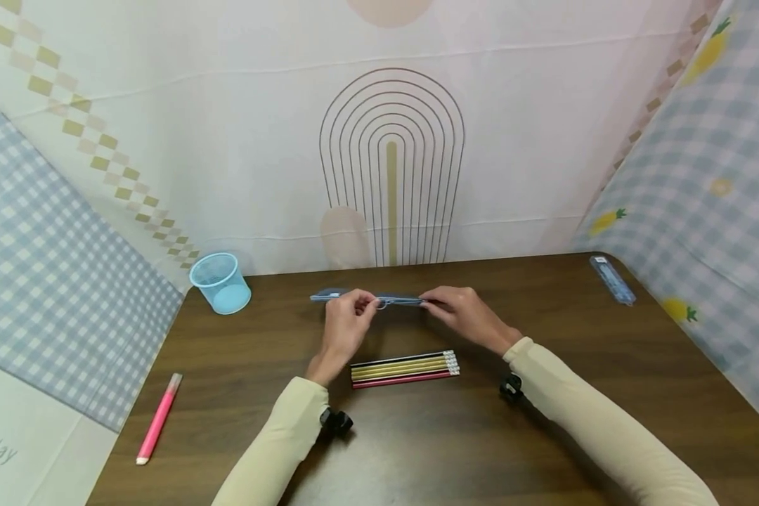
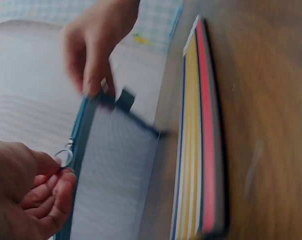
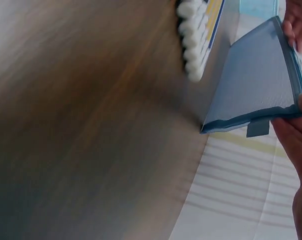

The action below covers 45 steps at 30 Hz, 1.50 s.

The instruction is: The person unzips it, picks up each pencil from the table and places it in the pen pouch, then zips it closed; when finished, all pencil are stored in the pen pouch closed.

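A blue see-through zip pouch (image 3: 256, 75) is held upright above the back of the table between both hands. My left hand (image 1: 346, 327) pinches the ring-shaped zipper pull (image 2: 65, 158) on its top edge. At the other end of that edge, my right hand (image 1: 471, 316) grips the pouch's corner between thumb and fingers, close to a small fabric tab (image 3: 258, 128). Several pencils (image 1: 405, 370) with white erasers lie side by side on the table in front of the pouch; yellow, dark and pink-red ones show.
On the wooden table (image 1: 430, 450), a light-blue mesh pencil cup (image 1: 220, 283) stands at the back left. A pink marker-like stick (image 1: 159, 419) lies near the left edge. A slim clear-blue case (image 1: 612, 280) lies at the far right corner. Patterned cloths (image 1: 259, 140) hang around the table.
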Each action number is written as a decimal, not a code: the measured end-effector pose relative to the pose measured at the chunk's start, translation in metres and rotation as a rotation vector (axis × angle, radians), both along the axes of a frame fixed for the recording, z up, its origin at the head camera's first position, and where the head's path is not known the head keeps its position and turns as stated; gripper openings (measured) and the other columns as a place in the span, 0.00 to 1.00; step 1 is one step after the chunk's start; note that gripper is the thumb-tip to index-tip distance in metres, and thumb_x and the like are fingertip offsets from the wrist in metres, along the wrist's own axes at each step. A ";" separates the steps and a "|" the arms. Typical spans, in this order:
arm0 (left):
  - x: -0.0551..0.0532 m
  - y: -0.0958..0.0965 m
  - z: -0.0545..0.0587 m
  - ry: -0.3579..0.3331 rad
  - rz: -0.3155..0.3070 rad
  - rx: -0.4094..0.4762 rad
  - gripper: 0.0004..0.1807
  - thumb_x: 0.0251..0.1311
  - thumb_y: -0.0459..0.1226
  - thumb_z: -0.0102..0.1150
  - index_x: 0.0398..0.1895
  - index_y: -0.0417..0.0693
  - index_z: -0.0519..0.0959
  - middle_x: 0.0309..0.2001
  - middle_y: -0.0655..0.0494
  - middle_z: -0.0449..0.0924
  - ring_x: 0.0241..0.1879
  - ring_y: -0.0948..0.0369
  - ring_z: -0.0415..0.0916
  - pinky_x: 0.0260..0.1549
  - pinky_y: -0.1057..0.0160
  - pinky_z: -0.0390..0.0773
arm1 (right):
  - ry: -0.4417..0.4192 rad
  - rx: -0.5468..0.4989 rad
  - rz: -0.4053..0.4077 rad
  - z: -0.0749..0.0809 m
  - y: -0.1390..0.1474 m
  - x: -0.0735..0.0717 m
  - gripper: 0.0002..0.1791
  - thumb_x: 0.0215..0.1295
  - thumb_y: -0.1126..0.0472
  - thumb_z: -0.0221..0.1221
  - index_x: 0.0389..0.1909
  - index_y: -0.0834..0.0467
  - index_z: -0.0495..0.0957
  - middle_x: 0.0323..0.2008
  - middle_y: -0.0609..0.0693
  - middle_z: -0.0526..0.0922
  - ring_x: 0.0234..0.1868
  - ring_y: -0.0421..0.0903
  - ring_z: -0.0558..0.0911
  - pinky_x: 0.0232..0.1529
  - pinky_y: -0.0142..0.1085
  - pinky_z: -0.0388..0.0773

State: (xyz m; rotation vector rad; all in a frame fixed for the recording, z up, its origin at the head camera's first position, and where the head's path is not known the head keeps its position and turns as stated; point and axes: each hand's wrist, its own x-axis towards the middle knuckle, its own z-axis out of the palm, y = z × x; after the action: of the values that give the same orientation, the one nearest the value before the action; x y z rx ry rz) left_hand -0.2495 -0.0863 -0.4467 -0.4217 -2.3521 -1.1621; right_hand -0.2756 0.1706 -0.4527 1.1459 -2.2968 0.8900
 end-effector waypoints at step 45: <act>-0.005 -0.039 -0.002 0.100 -0.022 -0.359 0.06 0.57 0.34 0.72 0.38 0.46 0.88 0.41 0.53 0.86 0.44 0.56 0.78 0.45 0.57 0.81 | -0.053 0.056 -0.048 -0.004 0.042 0.007 0.17 0.57 0.72 0.69 0.48 0.58 0.85 0.43 0.49 0.89 0.42 0.42 0.88 0.43 0.39 0.86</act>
State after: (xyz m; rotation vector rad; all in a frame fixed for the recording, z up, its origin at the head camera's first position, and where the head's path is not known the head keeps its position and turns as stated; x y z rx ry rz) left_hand -0.2543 -0.1249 -0.4485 -0.6124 -2.4732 -0.7059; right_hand -0.2685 0.2124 -0.4565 1.0972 -2.3955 0.8525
